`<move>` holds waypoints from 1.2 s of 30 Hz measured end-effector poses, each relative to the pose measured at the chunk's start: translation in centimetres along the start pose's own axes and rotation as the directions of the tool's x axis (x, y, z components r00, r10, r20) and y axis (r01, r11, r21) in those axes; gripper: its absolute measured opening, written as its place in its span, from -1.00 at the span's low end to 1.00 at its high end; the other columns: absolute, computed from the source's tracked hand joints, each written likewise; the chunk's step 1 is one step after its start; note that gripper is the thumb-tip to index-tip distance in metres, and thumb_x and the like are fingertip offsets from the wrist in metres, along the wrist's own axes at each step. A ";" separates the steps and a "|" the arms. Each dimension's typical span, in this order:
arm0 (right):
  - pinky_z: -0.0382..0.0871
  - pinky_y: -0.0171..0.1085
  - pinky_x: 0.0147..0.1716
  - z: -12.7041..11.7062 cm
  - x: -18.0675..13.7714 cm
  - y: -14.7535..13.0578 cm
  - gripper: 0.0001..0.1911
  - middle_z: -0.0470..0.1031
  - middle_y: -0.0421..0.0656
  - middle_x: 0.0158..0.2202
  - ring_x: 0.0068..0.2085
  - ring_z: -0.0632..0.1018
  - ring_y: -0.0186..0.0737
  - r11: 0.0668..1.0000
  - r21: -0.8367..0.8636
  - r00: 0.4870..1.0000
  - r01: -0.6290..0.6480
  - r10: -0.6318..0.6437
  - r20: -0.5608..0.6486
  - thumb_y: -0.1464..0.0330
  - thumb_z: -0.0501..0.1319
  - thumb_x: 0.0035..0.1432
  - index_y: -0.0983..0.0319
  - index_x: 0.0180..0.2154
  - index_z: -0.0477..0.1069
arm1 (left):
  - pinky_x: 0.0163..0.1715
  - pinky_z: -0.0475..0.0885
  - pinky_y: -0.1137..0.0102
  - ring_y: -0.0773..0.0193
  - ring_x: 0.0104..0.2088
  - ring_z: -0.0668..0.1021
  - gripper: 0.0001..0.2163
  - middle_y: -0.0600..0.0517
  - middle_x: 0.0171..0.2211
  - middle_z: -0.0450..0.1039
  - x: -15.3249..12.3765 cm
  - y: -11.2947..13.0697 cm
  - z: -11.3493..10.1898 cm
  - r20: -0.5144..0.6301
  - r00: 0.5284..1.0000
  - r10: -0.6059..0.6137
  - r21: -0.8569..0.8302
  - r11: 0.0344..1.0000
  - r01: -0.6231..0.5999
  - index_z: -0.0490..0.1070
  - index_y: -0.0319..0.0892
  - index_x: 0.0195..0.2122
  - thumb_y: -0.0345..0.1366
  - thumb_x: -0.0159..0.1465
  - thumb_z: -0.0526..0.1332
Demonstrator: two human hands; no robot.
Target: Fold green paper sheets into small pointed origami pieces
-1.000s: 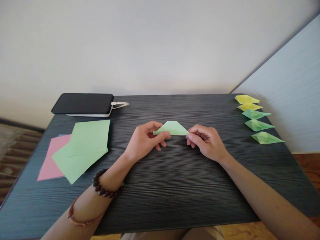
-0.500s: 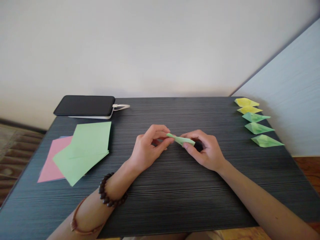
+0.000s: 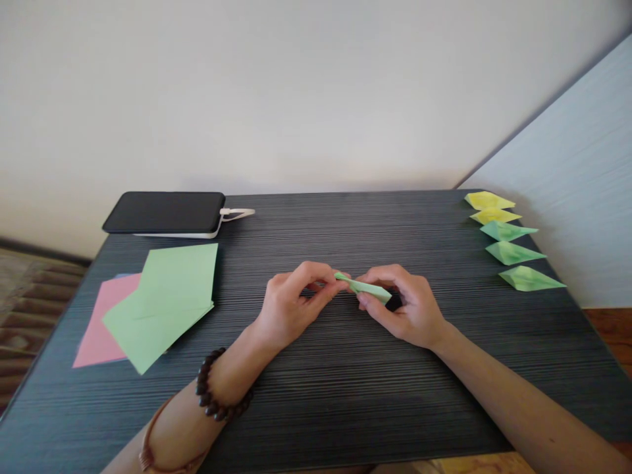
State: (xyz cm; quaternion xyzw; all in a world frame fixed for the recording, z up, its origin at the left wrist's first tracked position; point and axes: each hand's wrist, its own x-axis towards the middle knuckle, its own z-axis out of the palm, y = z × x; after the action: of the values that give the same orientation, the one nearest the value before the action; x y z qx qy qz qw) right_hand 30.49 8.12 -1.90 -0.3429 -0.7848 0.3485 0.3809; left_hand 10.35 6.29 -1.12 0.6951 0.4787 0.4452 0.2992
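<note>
Between my hands is a narrow folded piece of green paper [image 3: 374, 290], held above the middle of the dark table [image 3: 316, 408]. My left hand [image 3: 292, 304] pinches its thin tip between thumb and index finger. My right hand [image 3: 407, 303] grips the wider end, thumb in front and fingers behind. The fingers partly cover the folds. Over to the right lie several folded pointed paper pieces in a column: yellow ones [image 3: 490, 200] at the back and green ones [image 3: 532, 279] nearer me.
At the left, green paper sheets [image 3: 170, 309] overlap a pink sheet [image 3: 101, 322]. Behind them a black phone [image 3: 165, 212] rests on a white object, with a white cable [image 3: 240, 212] at its right end. A wall [image 3: 316, 99] borders the table's far edge.
Both hands and the folded green paper sit slightly lower in view. The paper has tilted a little, and my left fingertips have shifted slightly along its thin end.
</note>
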 end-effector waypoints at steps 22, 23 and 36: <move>0.38 -0.45 -0.34 -0.2 0.2 0.1 -0.78 0.59 -0.22 -0.33 -0.35 0.59 -0.41 0.965 -0.168 0.978 0.202 -0.208 -0.016 0.53 0.22 0.09 0.21 -0.19 0.36 | -0.35 0.48 0.57 0.39 -0.39 0.62 -0.93 0.10 -0.39 0.59 0.8 -0.3 -0.9 0.080 0.959 0.271 0.176 0.943 -0.281 0.43 -0.18 -0.31 -0.42 0.19 0.29; 0.38 -0.45 -0.34 -0.3 0.2 0.1 -0.78 0.59 -0.22 -0.32 -0.34 0.59 -0.41 0.961 -0.181 0.976 0.211 -0.217 -0.012 0.53 0.22 0.09 0.21 -0.19 0.36 | -0.33 0.48 0.56 0.38 -0.37 0.62 -0.94 0.09 -0.36 0.59 0.8 -0.4 -0.9 0.101 0.960 0.262 0.175 0.945 -0.277 0.43 -0.18 -0.31 -0.43 0.20 0.27; 0.41 -0.38 -0.35 -0.9 0.3 1.0 -0.70 0.60 -0.27 -0.27 -0.39 0.59 -0.38 0.868 -0.390 0.949 0.308 -0.309 0.063 0.53 0.24 0.07 0.15 -0.14 0.38 | -0.22 0.46 0.49 0.34 -0.22 0.60 -0.96 0.04 -0.19 0.56 0.8 -0.7 -0.7 0.254 0.959 0.127 0.154 0.973 -0.170 0.33 -0.17 -0.27 -0.43 0.30 0.14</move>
State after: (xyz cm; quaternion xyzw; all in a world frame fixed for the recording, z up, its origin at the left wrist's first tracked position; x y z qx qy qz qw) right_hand 31.37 9.13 -2.21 -0.2832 -0.8831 0.1174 0.3552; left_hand 9.52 7.25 -1.17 0.8018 0.4218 0.3349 0.2591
